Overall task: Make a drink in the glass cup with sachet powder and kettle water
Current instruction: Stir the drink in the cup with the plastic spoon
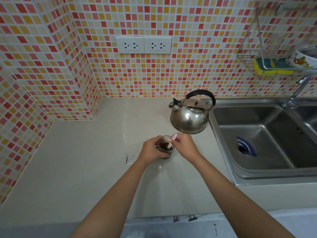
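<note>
A small glass cup (165, 146) with dark brown liquid stands on the pale countertop (96, 162). My left hand (151, 149) wraps around its left side. My right hand (184, 146) pinches a thin white stick-like item (173, 138), possibly a spoon or a sachet, whose lower end dips into the cup. Behind the cup, a steel whistling kettle (189, 115) with a black handle sits upright on the counter, lid on, touched by neither hand.
A flat, clear wrapper-like scrap (132, 158) lies left of my left wrist. A steel sink (267, 134) with a tap (298, 91) sits to the right. A wire rack (257, 60) holding sponges hangs on the tiled wall, beside twin sockets (143, 45).
</note>
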Action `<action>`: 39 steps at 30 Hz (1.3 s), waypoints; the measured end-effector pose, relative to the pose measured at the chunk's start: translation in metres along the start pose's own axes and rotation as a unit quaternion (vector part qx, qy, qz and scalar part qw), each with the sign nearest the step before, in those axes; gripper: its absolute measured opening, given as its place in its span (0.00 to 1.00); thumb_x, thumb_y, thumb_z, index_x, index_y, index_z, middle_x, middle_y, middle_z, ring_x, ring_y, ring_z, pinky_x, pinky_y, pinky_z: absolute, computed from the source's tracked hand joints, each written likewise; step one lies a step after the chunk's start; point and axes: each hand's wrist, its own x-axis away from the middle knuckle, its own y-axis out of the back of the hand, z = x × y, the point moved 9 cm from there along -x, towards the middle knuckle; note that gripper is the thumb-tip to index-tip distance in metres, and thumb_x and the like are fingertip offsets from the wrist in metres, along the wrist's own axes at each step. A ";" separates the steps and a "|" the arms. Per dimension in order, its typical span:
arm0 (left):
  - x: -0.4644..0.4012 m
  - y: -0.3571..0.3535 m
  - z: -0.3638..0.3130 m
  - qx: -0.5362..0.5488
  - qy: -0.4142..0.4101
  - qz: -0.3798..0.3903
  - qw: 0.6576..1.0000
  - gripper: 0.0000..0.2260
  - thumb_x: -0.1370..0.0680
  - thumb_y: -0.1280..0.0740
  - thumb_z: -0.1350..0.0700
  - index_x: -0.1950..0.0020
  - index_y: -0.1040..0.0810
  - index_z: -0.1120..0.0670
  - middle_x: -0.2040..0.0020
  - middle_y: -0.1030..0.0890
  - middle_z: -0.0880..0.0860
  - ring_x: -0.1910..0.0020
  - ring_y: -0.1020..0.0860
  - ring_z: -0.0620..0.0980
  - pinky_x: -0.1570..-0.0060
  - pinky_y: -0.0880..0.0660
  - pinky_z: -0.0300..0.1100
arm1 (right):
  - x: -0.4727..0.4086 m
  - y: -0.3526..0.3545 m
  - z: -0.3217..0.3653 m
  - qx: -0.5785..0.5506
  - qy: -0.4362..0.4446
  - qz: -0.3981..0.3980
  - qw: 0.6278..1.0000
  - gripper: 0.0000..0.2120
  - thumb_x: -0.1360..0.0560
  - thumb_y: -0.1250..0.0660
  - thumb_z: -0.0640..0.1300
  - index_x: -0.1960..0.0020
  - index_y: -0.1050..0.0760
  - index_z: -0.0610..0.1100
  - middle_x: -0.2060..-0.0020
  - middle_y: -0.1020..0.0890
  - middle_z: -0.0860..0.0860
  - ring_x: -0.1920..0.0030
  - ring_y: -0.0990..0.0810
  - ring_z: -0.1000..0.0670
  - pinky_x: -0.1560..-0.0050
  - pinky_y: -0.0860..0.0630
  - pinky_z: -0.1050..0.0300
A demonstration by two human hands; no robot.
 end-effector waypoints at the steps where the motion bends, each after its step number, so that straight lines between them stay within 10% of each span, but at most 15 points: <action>1: 0.000 0.000 0.000 0.000 -0.001 0.001 1.000 0.22 0.45 0.22 0.58 0.52 0.18 0.53 0.55 0.16 0.53 0.57 0.21 0.46 0.50 0.21 0.43 | 0.001 -0.004 0.002 -0.018 -0.001 0.007 1.000 0.08 0.26 0.34 0.40 0.62 0.19 0.40 0.63 0.17 0.40 0.59 0.19 0.41 0.55 0.23 0.48; 28: -0.001 0.001 -0.004 -0.024 0.010 0.005 1.000 0.24 0.43 0.20 0.62 0.50 0.17 0.48 0.58 0.16 0.45 0.57 0.20 0.44 0.56 0.24 0.27 | -0.010 -0.001 0.020 0.041 0.043 0.027 0.998 0.07 0.25 0.35 0.39 0.57 0.20 0.39 0.63 0.19 0.45 0.62 0.23 0.48 0.58 0.27 0.54; 39: 0.000 0.001 -0.004 -0.025 0.023 0.000 0.999 0.24 0.43 0.21 0.62 0.50 0.17 0.49 0.56 0.16 0.47 0.54 0.19 0.47 0.50 0.22 0.38 | -0.007 0.001 0.023 0.058 0.045 0.037 0.997 0.07 0.25 0.36 0.39 0.57 0.20 0.38 0.60 0.18 0.43 0.58 0.21 0.44 0.56 0.25 0.51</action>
